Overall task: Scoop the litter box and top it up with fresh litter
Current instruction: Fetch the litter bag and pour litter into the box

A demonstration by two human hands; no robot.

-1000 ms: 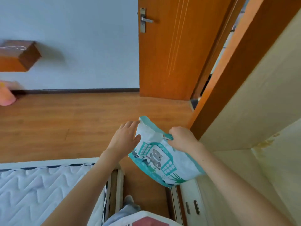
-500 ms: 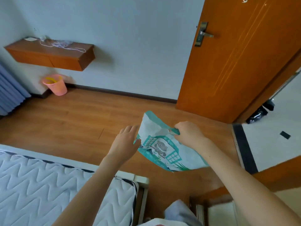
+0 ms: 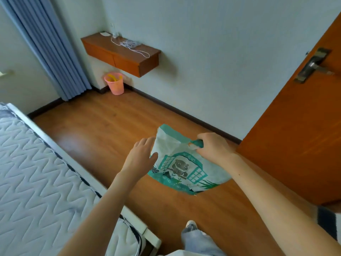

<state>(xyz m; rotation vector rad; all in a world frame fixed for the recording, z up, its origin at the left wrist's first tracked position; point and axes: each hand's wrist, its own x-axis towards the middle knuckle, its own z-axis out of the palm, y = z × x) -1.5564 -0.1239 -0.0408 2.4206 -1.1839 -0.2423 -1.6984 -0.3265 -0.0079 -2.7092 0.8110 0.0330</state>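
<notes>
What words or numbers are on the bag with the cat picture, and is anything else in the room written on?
Litter bag, gripped by the right hand with the left hand against its side: marks in the band over the cat picture and along the bottom, too small and blurred to read.
Door, wall shelf, pink bin, mattress: no writing visible.
So nothing can be read.

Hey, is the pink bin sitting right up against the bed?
No, the pink bin stands in the far corner under the wall shelf, with a stretch of wooden floor between it and the bed.
</notes>
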